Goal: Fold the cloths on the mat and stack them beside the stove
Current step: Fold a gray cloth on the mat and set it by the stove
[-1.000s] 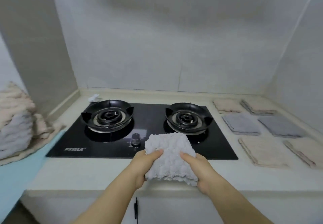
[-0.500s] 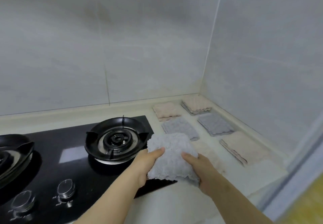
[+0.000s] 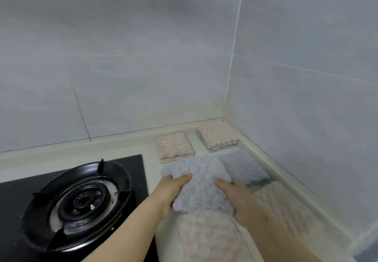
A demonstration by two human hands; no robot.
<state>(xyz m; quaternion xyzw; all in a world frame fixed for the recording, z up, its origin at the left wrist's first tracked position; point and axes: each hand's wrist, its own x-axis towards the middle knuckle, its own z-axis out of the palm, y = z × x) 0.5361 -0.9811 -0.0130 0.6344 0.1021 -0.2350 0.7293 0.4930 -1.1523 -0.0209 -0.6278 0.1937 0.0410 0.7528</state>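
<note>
Grip of left hand (image 3: 171,192) and right hand (image 3: 239,196) firm on opposite edges of grey cloth (image 3: 202,184), beside stove (image 3: 81,196).

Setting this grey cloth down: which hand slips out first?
Left, likely. The left hand grips the folded grey fluffy cloth beside cream counter; the right hand hangs over a flat grey cloth and pink cloth it could drag.

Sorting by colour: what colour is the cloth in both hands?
The cloth is light grey; head view.
</note>
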